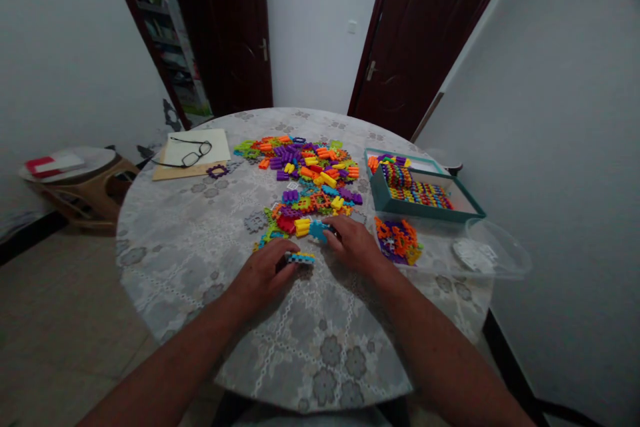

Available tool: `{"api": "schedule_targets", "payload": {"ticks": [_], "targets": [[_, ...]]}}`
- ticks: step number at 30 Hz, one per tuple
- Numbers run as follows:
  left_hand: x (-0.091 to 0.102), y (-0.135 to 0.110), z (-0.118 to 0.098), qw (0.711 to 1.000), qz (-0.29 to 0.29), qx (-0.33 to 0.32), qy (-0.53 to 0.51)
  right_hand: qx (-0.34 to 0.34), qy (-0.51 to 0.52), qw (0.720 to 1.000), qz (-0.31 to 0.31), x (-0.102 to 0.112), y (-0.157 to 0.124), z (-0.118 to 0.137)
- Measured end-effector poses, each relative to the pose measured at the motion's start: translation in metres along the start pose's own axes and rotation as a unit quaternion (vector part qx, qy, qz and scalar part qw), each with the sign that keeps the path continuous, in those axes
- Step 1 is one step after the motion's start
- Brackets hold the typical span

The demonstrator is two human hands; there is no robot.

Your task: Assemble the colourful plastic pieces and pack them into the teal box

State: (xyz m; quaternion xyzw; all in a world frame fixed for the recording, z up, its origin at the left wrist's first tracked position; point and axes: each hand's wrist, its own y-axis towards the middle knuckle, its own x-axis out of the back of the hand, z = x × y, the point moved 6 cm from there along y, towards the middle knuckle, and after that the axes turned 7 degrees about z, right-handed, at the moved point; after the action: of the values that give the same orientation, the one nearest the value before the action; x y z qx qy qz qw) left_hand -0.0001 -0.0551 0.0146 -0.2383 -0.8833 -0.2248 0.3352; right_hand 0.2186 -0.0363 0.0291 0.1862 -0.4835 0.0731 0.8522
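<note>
I'm in a home: my lace-clothed round worktop (190, 247), two dark wooden doors (415, 40) at twelve o'clock, bookshelves (173, 53) at eleven.

Multicoloured plastic building pieces (305, 180) are lying mid-way across the round cloth-covered surface (200, 247), a teal cardboard box (425, 211) sitting to their right, black-framed glasses (193, 155) resting on cream paper (220, 140) to their left.

Bright, glossy plastic interlocking blocks (305, 180) lie on the round worktop's matt grey patterned cloth (200, 240); the teal box (425, 210) looks like cardboard.
</note>
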Motion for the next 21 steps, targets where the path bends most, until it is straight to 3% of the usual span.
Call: {"api": "schedule_targets", "payload": {"ticks": [5,17,21], "targets": [[-0.002,-0.002,0.004,1.0,-0.014,0.015,-0.002,0.065,0.054,0.993,0.086,-0.006,-0.003,0.012],[-0.005,-0.005,0.007,0.999,-0.009,0.042,0.011,0.12,0.152,0.966,0.17,-0.001,-0.011,0.044],[-0.006,-0.006,0.006,0.999,-0.008,0.035,0.02,0.11,0.16,0.965,0.178,-0.002,-0.014,0.047]]}}
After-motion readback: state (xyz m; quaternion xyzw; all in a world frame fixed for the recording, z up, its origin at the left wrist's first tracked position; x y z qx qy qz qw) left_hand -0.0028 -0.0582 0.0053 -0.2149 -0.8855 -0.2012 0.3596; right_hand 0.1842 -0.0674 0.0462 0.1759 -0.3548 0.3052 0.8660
